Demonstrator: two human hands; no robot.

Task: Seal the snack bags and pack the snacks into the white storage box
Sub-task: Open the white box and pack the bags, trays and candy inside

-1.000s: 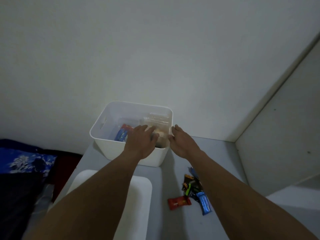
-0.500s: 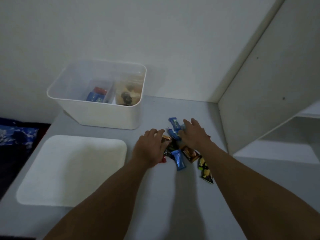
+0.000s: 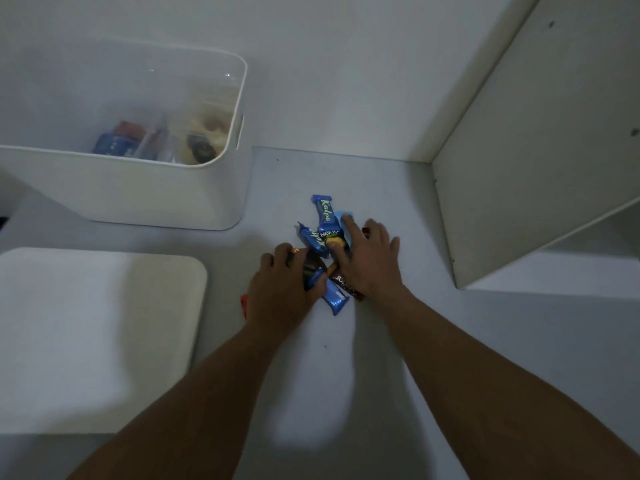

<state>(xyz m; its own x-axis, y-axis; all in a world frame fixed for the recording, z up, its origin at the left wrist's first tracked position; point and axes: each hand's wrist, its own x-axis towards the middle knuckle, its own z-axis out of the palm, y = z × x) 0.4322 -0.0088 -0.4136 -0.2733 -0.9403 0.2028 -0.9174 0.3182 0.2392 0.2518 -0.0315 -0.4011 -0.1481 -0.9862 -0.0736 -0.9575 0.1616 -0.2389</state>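
Observation:
A heap of small snack bars (image 3: 323, 237) lies on the grey table, right of the white storage box (image 3: 156, 195). A blue bar marked Kalpa (image 3: 325, 211) sticks out at the far side, another blue bar (image 3: 336, 301) at the near side. My left hand (image 3: 280, 289) lies on the heap's left side, its fingers curled over the wrappers. A red wrapper (image 3: 244, 304) peeks out from under its wrist. My right hand (image 3: 367, 265) presses on the right side with fingers spread. Inside the box stand two clear bags of snacks (image 3: 204, 133).
The box's flat white lid (image 3: 97, 334) lies on the table at the left, below the box. A white cabinet panel (image 3: 536, 150) rises at the right, with a lower shelf (image 3: 571, 278) beyond it. A white wall backs the table.
Both hands left the box and came down on the loose snack bars to its right. They have drawn closer together, and the view has tilted down toward the table.

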